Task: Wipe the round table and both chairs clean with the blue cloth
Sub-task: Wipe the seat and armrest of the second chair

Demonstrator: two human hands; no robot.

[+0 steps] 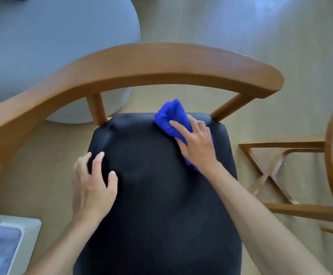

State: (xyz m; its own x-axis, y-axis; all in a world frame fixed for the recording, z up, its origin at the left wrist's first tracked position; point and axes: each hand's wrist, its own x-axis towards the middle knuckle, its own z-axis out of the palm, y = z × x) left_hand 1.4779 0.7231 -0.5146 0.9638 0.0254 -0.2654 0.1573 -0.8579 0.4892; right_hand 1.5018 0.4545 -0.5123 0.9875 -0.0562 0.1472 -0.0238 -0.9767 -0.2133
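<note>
The right hand (196, 143) presses the bunched blue cloth (171, 116) flat-fingered on the dark seat (151, 185) – the left hand (94, 181) steadies its edge, empty – overlapping strokes from the back forward would suit best

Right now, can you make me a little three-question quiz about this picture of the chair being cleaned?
1. True or false: the blue cloth lies on the floor.
2. Which hand presses the cloth onto the dark seat cushion? A) left hand B) right hand
3. Fill in: the curved wooden backrest arcs over the ____ edge of the seat.

Key:
1. False, it is on the cushion near the back edge.
2. B, the right hand lies on it with fingers spread; the left rests bare on the cushion's left side.
3. Far (back).
</note>
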